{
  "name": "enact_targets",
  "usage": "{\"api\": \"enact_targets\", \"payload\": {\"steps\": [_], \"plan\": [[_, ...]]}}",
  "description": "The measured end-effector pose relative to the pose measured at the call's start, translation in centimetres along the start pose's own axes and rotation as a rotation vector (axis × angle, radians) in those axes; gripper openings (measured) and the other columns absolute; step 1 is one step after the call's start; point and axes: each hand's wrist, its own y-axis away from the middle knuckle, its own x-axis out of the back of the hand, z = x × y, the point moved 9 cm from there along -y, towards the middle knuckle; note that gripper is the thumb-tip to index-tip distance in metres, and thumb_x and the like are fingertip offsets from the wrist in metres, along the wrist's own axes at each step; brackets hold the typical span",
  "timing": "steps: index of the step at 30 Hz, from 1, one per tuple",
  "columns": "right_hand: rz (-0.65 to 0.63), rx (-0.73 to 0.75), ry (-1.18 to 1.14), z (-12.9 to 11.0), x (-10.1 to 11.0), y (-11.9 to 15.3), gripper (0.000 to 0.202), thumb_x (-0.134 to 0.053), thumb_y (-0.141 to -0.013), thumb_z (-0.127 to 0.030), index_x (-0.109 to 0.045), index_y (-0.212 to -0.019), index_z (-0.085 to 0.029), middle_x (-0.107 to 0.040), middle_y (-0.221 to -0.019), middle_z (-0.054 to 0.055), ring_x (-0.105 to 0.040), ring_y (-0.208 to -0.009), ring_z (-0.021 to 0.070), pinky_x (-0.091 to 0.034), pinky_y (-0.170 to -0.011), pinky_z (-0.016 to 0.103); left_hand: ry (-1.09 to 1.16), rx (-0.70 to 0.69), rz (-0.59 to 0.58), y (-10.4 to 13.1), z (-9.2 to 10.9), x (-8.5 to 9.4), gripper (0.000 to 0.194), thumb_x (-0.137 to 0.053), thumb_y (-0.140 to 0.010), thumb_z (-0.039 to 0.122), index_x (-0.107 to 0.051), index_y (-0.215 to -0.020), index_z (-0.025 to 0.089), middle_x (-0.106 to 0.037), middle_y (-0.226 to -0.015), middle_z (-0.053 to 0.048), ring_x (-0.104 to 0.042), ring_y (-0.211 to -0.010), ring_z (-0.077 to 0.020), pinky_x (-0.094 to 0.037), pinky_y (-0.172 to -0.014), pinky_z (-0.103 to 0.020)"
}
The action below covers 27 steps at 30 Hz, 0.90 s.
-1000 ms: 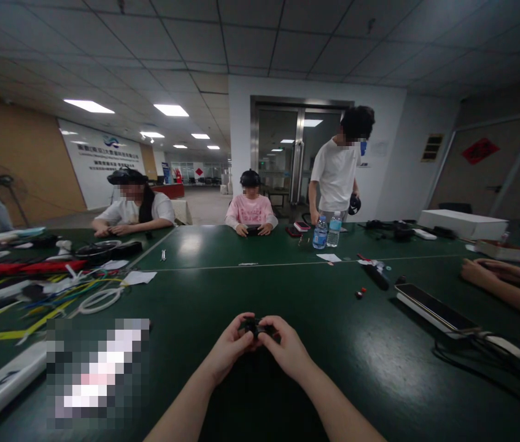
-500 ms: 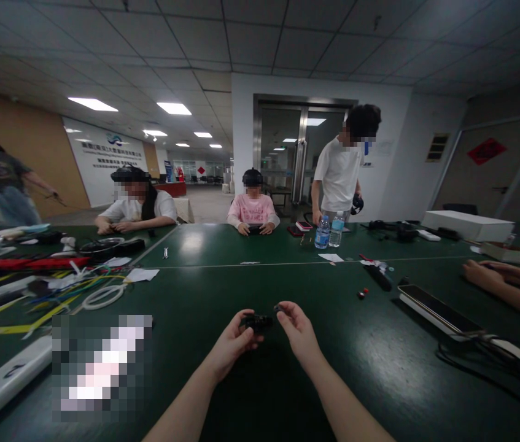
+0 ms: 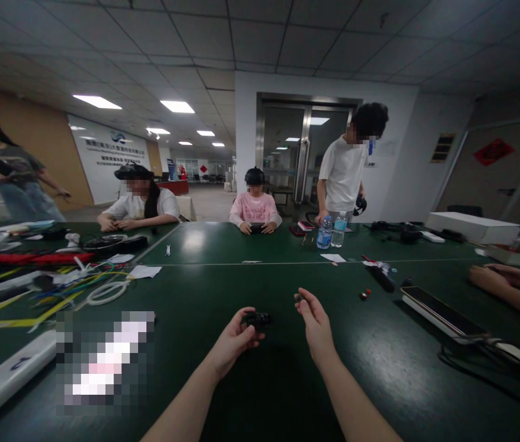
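Above the dark green table [image 3: 287, 393], my left hand [image 3: 236, 339] is closed round a small black object [image 3: 258, 319], which sticks out to the right of its fingertips. My right hand [image 3: 314, 319], apart from it on the right, pinches a small dark piece [image 3: 299, 298] between thumb and fingers. What exactly the two items are is too small to tell.
Left lie cables [image 3: 107, 293], a white power strip [image 3: 11, 374] and a blurred bright item [image 3: 110, 359]. On the right are a phone on a white block [image 3: 444, 313], small red bits [image 3: 364, 294], bottles [image 3: 324, 233] and another person's hands [image 3: 494, 279]. Several people are around the table.
My right hand has moved right and slightly forward with the small piece, away from the black object. My left hand has hardly moved. The view has shifted slightly.
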Motion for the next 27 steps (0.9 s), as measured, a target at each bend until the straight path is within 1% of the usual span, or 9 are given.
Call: {"api": "enact_targets", "payload": {"steps": [5, 8, 16, 22, 27], "plan": [[0.026, 0.032, -0.014, -0.9, 0.2, 0.0, 0.042, -0.054, -0.075, -0.039, -0.05, -0.114, -0.023, -0.06, -0.109, 0.005, -0.057, -0.098, 0.0197, -0.045, -0.087, 0.036, -0.008, 0.023, -0.001, 0.1, 0.0, 0.0, 0.049, -0.065, -0.071, 0.028, -0.04, -0.112, 0.025, -0.057, -0.098, -0.007, -0.059, -0.084, -0.0189, -0.041, -0.075, -0.033], [0.033, 0.033, 0.009, -1.3, 0.4, 0.0, 0.042, -0.057, -0.073, -0.039, -0.051, -0.112, -0.022, -0.059, -0.11, 0.006, -0.055, -0.102, 0.0211, -0.045, -0.087, 0.036, -0.007, 0.031, 0.003, 0.2, 0.1, -0.2, 0.048, -0.065, -0.071, 0.027, -0.041, -0.112, 0.026, -0.057, -0.099, -0.006, -0.059, -0.085, -0.0189, -0.041, -0.076, -0.033], [0.099, 0.09, 0.056, -2.5, 1.8, -0.4, 0.04, -0.057, -0.072, -0.042, -0.055, -0.105, -0.02, -0.062, -0.102, 0.007, -0.057, -0.096, 0.0214, -0.047, -0.081, 0.035, 0.006, 0.041, -0.003, 0.3, 0.3, -0.3, 0.047, -0.064, -0.071, 0.026, -0.041, -0.113, 0.026, -0.054, -0.105, -0.008, -0.059, -0.089, -0.0216, -0.039, -0.079, -0.036], [0.104, 0.082, 0.087, -3.1, 1.6, 0.0, 0.037, -0.059, -0.07, -0.045, -0.058, -0.098, -0.02, -0.063, -0.096, 0.005, -0.059, -0.086, 0.0202, -0.048, -0.074, 0.033, -0.001, 0.044, -0.014, 0.3, 0.4, -0.5, 0.048, -0.065, -0.07, 0.025, -0.042, -0.112, 0.026, -0.055, -0.104, -0.008, -0.059, -0.089, -0.0212, -0.04, -0.078, -0.035], [0.082, 0.092, 0.11, -3.1, 1.1, 0.1, 0.04, -0.06, -0.07, -0.043, -0.056, -0.101, -0.019, -0.063, -0.096, 0.006, -0.058, -0.087, 0.0201, -0.047, -0.075, 0.034, -0.003, 0.039, -0.024, 0.2, 0.2, -0.3, 0.048, -0.064, -0.071, 0.027, -0.042, -0.113, 0.026, -0.055, -0.105, -0.008, -0.059, -0.088, -0.0204, -0.04, -0.078, -0.034]]}}
